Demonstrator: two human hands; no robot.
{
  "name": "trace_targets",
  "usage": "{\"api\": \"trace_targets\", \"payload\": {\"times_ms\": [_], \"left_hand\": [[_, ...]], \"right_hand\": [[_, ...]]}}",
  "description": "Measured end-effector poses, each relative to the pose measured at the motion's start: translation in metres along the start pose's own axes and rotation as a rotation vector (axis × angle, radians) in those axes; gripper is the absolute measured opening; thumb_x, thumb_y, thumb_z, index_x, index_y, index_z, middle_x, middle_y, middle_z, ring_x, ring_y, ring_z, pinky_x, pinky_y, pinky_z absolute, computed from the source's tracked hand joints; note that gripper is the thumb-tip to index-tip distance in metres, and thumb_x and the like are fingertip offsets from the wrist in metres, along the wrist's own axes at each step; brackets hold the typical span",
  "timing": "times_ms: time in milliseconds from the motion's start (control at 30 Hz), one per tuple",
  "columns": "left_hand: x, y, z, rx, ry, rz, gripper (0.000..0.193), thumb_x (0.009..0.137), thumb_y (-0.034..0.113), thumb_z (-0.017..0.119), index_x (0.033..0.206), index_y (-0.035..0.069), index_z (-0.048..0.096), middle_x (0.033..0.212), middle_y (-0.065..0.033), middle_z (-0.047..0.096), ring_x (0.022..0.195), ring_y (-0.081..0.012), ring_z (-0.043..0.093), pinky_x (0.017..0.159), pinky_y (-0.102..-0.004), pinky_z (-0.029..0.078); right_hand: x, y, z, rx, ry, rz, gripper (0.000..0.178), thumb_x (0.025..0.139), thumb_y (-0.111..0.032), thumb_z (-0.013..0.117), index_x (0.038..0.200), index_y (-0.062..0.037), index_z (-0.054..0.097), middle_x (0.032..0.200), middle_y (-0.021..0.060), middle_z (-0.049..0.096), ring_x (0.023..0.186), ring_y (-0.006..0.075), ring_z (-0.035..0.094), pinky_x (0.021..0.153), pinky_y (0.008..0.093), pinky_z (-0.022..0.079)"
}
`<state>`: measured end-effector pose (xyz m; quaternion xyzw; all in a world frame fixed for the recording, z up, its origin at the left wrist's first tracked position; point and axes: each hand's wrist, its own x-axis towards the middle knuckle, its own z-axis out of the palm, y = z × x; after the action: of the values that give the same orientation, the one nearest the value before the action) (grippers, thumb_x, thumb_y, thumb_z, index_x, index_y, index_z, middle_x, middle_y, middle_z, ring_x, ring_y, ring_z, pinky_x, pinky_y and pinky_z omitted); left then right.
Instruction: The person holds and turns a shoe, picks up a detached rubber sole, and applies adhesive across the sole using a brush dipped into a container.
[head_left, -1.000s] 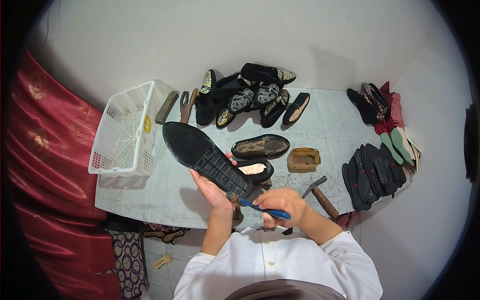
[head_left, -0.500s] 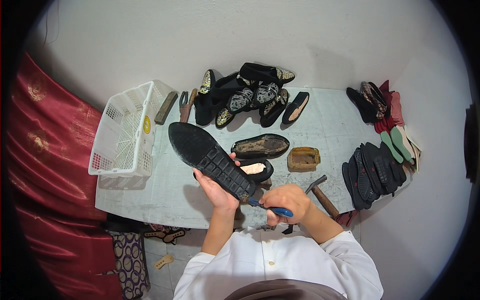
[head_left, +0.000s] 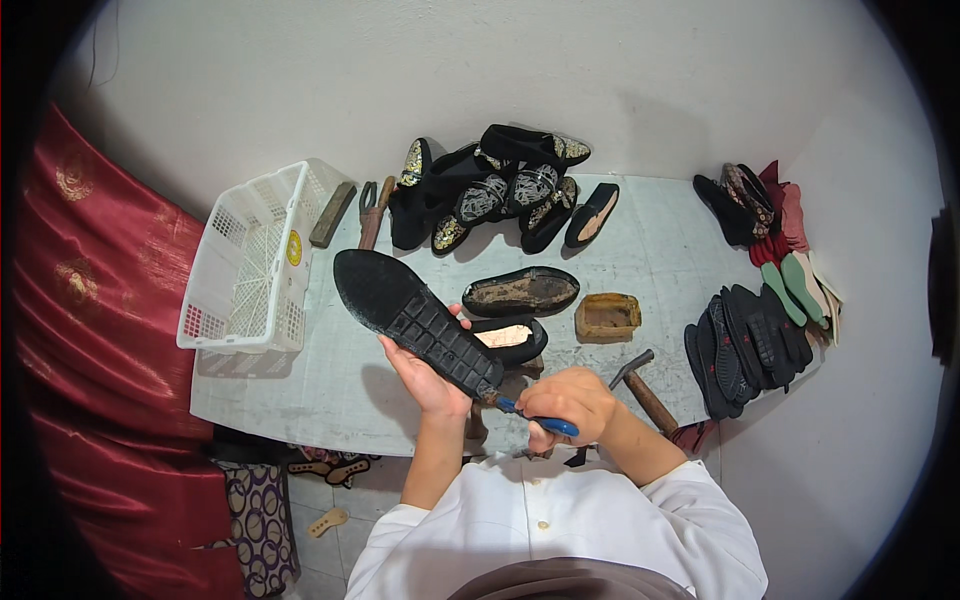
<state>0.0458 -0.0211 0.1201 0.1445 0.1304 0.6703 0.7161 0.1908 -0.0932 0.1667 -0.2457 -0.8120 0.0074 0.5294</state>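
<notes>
My left hand (head_left: 430, 380) is wrapped around the side of a black shoe (head_left: 410, 310), which it holds sole up and tilted above the table. The sole has a blocky tread, and its toe points to the far left. In my right fist (head_left: 570, 405) are blue-handled pliers (head_left: 562, 427); their jaws meet the heel end of the shoe, though the exact grip there is too small to make out. Just beyond the held shoe lie a black shoe with a worn, brownish underside (head_left: 522, 292) and a black shoe with a pale inside (head_left: 508, 338), partly covered by the held one.
A white plastic basket (head_left: 208, 300) stands at the table's left. Behind are a heap of black, sparkly shoes (head_left: 480, 200) and pincers (head_left: 372, 215). A yellowish box (head_left: 608, 316) and a hammer (head_left: 648, 398) lie right of centre. Black soles (head_left: 745, 345) and green insoles (head_left: 797, 285) pile at the right.
The held shoe, both hands and the pliers have shifted slightly left and nearer to me. The grips look the same, and nothing on the table has moved.
</notes>
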Motion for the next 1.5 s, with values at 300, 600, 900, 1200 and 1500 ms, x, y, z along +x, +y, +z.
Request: {"api": "trace_targets", "payload": {"times_ms": [300,600,900,1200,1500], "left_hand": [[0.001,0.003,0.0,-0.015,-0.012,-0.025,0.059,0.091,0.057,0.022,0.117,0.01,0.046,0.097,-0.0196,0.057,0.078,-0.0269,0.059,0.066,-0.0366,0.052],[0.001,0.01,-0.002,-0.106,-0.031,-0.069,0.058,0.09,0.058,0.025,0.117,0.012,0.047,0.1,-0.0181,0.057,0.079,-0.0273,0.059,0.067,-0.0376,0.053],[-0.004,0.005,0.003,-0.08,-0.044,-0.094,0.061,0.09,0.059,0.024,0.117,0.01,0.047,0.098,-0.0186,0.056,0.081,-0.0267,0.058,0.069,-0.0369,0.052],[-0.005,0.007,0.001,-0.081,-0.032,-0.113,0.062,0.089,0.06,0.024,0.116,0.009,0.047,0.095,-0.0184,0.057,0.081,-0.0269,0.058,0.07,-0.0365,0.051],[-0.005,0.006,0.0,-0.085,-0.039,-0.099,0.062,0.089,0.06,0.024,0.115,0.009,0.048,0.096,-0.019,0.057,0.079,-0.0272,0.059,0.069,-0.0365,0.052]], "right_hand": [[0.001,-0.001,0.0,0.133,0.072,0.077,0.017,0.067,-0.001,0.065,0.081,-0.002,0.055,0.071,0.0077,0.061,0.057,0.0202,0.061,0.048,0.0281,0.049],[-0.016,0.011,-0.019,0.044,0.216,0.196,0.013,0.078,-0.008,0.059,0.081,0.0005,0.05,0.068,0.0111,0.059,0.056,0.0222,0.062,0.051,0.0295,0.051],[-0.003,0.012,-0.016,0.009,0.183,0.179,0.013,0.074,-0.002,0.063,0.081,-0.0003,0.052,0.069,0.0094,0.061,0.056,0.021,0.062,0.05,0.0278,0.05],[-0.002,0.008,-0.019,0.122,0.154,0.209,0.012,0.077,-0.005,0.062,0.08,0.0006,0.052,0.068,0.0091,0.06,0.057,0.0208,0.063,0.051,0.028,0.052],[0.0,0.009,-0.016,-0.069,0.202,0.235,0.014,0.075,-0.005,0.063,0.082,-0.0001,0.052,0.068,0.0079,0.06,0.058,0.0201,0.062,0.052,0.0271,0.051]]}}
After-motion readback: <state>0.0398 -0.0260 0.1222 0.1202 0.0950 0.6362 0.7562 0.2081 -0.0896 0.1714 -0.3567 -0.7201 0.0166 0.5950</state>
